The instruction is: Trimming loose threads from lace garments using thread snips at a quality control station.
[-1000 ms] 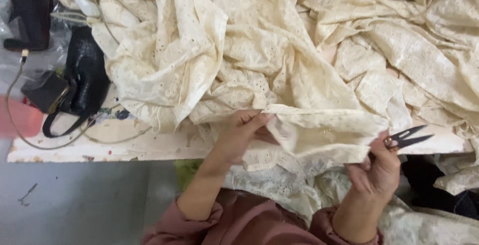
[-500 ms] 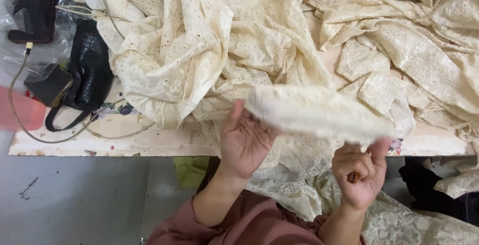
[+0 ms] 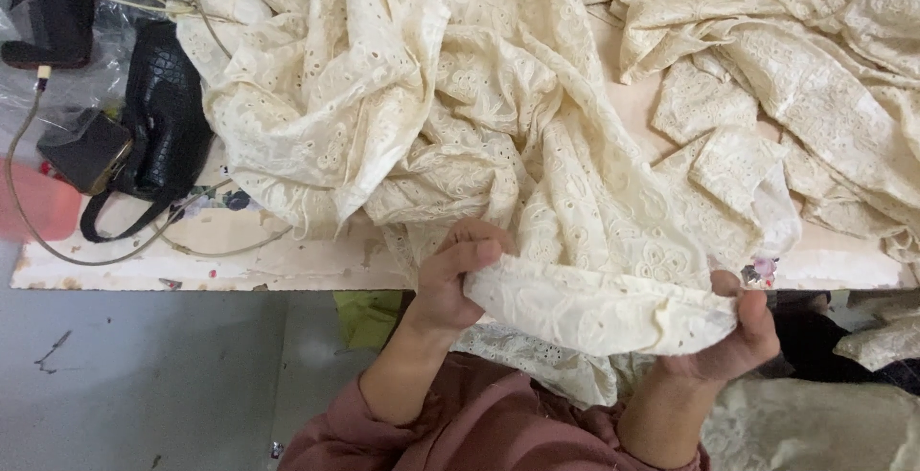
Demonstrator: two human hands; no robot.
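**Fabric edge held taut off worktop edge**

Head view: cream eyelet fabric (image 3: 594,308) is stretched just off the worktop (image 3: 240,265) edge, clenched in left hand (image 3: 450,284) and right hand (image 3: 733,337) grip. Eyelets could be torn by overpulling; slippage likely if either grip loosens.

Pale, worn surface (image 3: 287,265) with chipped front edge, spanning the view. Below it, grey floor (image 3: 144,375) with dark scuffs. Near the left edge, black handbag (image 3: 168,116), thin cable (image 3: 19,212). Soft, even light.
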